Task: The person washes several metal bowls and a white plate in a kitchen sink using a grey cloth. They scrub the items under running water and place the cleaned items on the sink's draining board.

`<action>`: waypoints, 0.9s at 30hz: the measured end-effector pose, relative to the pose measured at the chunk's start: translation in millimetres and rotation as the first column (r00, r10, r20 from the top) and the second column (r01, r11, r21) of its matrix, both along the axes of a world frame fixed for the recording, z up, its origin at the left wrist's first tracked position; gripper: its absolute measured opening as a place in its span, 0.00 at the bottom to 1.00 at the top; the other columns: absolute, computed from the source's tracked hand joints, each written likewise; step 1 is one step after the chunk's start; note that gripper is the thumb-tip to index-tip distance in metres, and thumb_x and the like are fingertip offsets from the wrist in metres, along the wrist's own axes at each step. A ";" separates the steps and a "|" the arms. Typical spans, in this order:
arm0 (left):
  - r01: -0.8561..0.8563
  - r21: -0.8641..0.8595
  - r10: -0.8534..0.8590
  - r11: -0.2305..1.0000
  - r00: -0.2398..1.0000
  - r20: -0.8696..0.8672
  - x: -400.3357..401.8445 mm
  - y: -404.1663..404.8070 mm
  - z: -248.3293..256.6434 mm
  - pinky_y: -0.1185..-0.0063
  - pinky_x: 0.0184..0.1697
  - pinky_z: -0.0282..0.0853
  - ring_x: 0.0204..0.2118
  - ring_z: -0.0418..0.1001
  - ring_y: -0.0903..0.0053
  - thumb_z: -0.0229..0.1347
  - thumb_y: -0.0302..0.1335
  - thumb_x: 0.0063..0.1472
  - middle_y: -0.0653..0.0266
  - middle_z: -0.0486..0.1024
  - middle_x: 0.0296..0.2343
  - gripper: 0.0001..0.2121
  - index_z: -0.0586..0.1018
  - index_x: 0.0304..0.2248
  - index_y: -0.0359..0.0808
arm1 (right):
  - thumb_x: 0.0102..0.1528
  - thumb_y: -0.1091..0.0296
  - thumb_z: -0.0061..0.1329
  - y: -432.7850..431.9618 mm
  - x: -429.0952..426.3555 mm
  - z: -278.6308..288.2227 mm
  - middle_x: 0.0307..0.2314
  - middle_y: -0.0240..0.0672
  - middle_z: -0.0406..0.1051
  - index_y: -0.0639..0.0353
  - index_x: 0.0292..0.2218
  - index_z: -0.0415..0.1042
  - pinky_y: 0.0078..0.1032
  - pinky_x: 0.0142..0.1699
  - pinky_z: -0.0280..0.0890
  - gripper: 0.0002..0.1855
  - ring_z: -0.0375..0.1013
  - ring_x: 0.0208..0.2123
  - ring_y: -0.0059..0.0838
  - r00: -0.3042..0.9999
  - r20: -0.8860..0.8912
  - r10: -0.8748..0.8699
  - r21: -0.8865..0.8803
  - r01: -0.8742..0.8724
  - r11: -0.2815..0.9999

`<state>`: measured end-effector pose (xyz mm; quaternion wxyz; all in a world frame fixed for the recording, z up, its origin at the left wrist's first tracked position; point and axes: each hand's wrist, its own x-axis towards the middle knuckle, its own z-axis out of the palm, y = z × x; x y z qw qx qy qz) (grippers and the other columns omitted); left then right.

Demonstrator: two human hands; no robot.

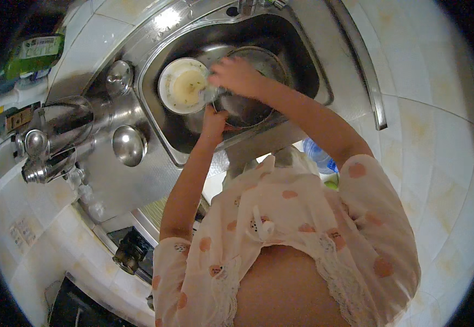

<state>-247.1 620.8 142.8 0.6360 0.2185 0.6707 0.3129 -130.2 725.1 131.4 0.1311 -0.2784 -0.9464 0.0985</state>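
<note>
My left hand (215, 118) is low over the sink, its fingers around the lower side of a clear, glass-like item (209, 94) whose shape is blurred. Just above it, my right hand (237, 77) reaches across with the fingers bent over the same item; whether they grip it is unclear. To the left sits a white bowl (167, 96) with cloudy yellowish liquid and small dark bits in it. Beneath and right of my hands lies a large round vessel or lid (279, 67) with a thin rim, partly covered by my right forearm.
The steel sink (302, 45) has a tap (246, 7) at its far edge. On the left drainboard (110, 184) are a metal bowl (128, 145), a shiny round metal item (119, 77) and a metal pot (67, 118). A green-labelled bottle (34, 55) stands farther left.
</note>
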 end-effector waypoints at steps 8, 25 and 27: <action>-0.301 0.173 0.313 0.938 0.949 -0.047 -2.7 -7.5 -11.5 0.70 0.25 0.70 0.37 0.65 0.65 0.40 0.18 0.47 0.56 0.59 0.42 0.29 0.47 0.51 0.41 | 0.44 0.51 0.45 -10.0 47.0 -45.8 0.34 0.41 0.65 0.58 0.39 0.61 0.31 0.39 0.62 0.25 0.64 0.38 0.42 0.807 0.050 -0.589 -0.619 0.488 0.616; -0.341 0.285 0.371 0.896 0.927 -0.059 -36.9 -2.1 -20.0 0.73 0.26 0.69 0.35 0.67 0.65 0.41 0.20 0.51 0.56 0.63 0.39 0.18 0.57 0.43 0.33 | 0.35 0.71 0.47 -17.8 40.3 -12.9 0.41 0.33 0.59 0.45 0.35 0.67 0.37 0.40 0.57 0.20 0.59 0.41 0.35 0.983 -0.022 -0.180 0.147 0.181 0.972; -0.348 0.232 0.364 0.908 0.931 -0.028 -36.6 0.0 -11.4 0.74 0.25 0.69 0.35 0.67 0.64 0.41 0.20 0.50 0.55 0.62 0.39 0.19 0.56 0.44 0.34 | 0.36 0.71 0.45 -4.4 38.8 -4.4 0.40 0.33 0.59 0.44 0.37 0.66 0.36 0.39 0.57 0.22 0.59 0.41 0.35 0.910 -0.218 -0.353 0.081 0.377 0.923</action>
